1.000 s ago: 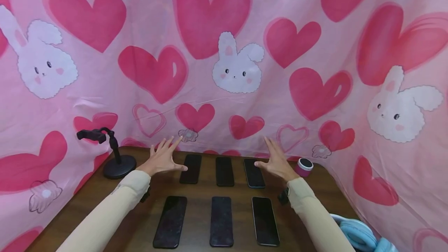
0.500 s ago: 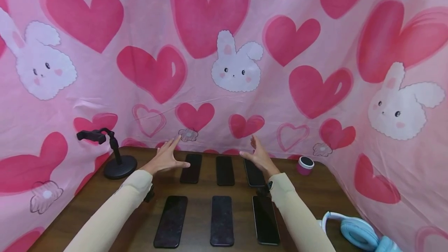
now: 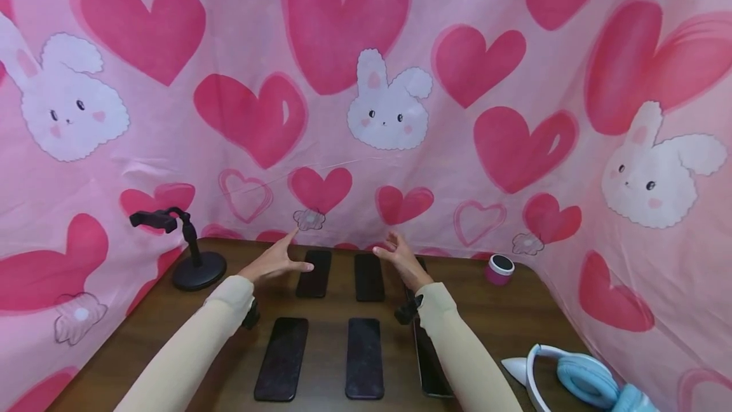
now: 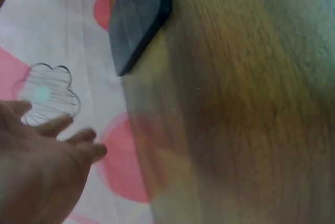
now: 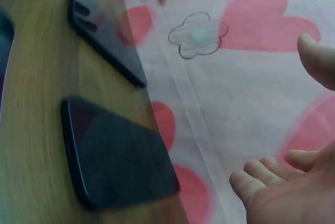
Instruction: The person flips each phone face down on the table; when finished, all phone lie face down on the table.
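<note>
Six dark phones (image 3: 369, 278) lie in two rows on the brown wood-grain table (image 3: 503, 320); pink heart-and-rabbit cloth (image 3: 326, 132) hangs behind it. Over the table's far part, the left hand (image 3: 273, 264) extends its fingers, the right hand (image 3: 402, 262) bends its loosely, thumbs apart, both holding nothing.

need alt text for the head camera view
A person's left hand and right hand hover over a brown table where six dark phones lie in two rows of three, two partly hidden. A black stand is at left, a pink container and blue headphones at right, heart-patterned pink cloth behind.
</note>
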Motion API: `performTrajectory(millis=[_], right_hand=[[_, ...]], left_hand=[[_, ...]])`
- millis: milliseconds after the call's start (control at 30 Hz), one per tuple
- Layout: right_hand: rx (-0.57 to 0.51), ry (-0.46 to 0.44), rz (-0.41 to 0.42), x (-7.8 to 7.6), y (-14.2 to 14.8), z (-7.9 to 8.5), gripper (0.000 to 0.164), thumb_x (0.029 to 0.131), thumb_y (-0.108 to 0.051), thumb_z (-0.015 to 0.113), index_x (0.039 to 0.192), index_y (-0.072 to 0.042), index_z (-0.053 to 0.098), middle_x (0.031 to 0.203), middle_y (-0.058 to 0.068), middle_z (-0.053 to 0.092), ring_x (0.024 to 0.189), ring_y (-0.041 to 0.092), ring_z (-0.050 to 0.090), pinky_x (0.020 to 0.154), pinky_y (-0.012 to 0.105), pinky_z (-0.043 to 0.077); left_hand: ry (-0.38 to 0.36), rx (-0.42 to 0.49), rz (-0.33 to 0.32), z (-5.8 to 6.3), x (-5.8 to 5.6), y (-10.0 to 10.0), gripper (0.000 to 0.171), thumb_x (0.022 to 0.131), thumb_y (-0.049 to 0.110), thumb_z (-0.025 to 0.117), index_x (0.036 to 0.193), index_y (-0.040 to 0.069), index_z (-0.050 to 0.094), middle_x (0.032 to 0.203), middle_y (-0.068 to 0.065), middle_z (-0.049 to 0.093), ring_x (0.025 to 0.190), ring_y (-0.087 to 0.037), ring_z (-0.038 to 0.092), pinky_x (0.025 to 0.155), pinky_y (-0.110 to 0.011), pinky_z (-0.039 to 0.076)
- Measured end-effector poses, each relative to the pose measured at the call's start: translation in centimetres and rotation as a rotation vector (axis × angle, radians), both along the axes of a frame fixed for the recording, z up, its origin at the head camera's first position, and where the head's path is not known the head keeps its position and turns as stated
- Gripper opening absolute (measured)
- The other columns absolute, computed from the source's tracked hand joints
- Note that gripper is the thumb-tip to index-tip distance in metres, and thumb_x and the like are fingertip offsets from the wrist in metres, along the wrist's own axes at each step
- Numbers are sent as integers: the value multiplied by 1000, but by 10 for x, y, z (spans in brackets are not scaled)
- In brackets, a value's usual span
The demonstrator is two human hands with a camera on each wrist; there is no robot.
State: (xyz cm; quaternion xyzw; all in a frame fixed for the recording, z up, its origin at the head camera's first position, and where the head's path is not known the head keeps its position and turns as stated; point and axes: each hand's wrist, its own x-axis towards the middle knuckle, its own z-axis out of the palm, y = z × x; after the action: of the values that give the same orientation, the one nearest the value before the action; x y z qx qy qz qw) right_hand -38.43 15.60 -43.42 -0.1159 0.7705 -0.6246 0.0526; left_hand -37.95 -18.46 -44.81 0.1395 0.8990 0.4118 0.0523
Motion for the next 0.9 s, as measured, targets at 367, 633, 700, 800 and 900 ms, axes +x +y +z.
performTrajectory(millis=[367, 633, 700, 800, 900], right_hand=[[-43, -103, 61, -3, -47, -15, 92, 91, -21, 69, 160, 1, 12, 167, 26, 20, 154, 43, 23, 126, 59, 18], [59, -134, 64, -6, -77, -25, 92, 89, -22, 73, 159, 0, 17, 163, 27, 27, 151, 45, 29, 124, 60, 24], [92, -153, 60, -7, -83, -29, 94, 88, -22, 74, 159, 0, 17, 163, 27, 29, 151, 44, 30, 124, 59, 25], [110, -180, 51, -9, -89, -36, 96, 87, -21, 75, 159, 2, 17, 162, 27, 31, 150, 44, 32, 125, 58, 25], [126, -197, 53, -10, -95, -43, 95, 86, -21, 75, 159, 2, 17, 162, 27, 31, 151, 43, 31, 125, 57, 25]], left_hand=[[-177, 149, 9, -10, -9, 1, 113, 85, 54, 72, 164, 16, 1, 169, -23, 8, 156, -49, 7, 120, -74, 12], [-250, 152, 15, -20, -11, 2, 112, 86, 52, 71, 164, 11, 2, 165, -28, 19, 152, -51, 17, 119, -74, 17], [-269, 157, 11, -20, -10, 3, 110, 87, 50, 70, 164, 11, 2, 165, -29, 20, 152, -51, 20, 119, -73, 19], [-296, 180, 4, -20, -12, 5, 109, 89, 47, 71, 164, 11, 0, 165, -30, 18, 151, -52, 24, 120, -70, 20], [-321, 210, 12, -22, -12, 5, 109, 89, 45, 72, 164, 10, 0, 164, -31, 18, 150, -52, 26, 121, -69, 18]])
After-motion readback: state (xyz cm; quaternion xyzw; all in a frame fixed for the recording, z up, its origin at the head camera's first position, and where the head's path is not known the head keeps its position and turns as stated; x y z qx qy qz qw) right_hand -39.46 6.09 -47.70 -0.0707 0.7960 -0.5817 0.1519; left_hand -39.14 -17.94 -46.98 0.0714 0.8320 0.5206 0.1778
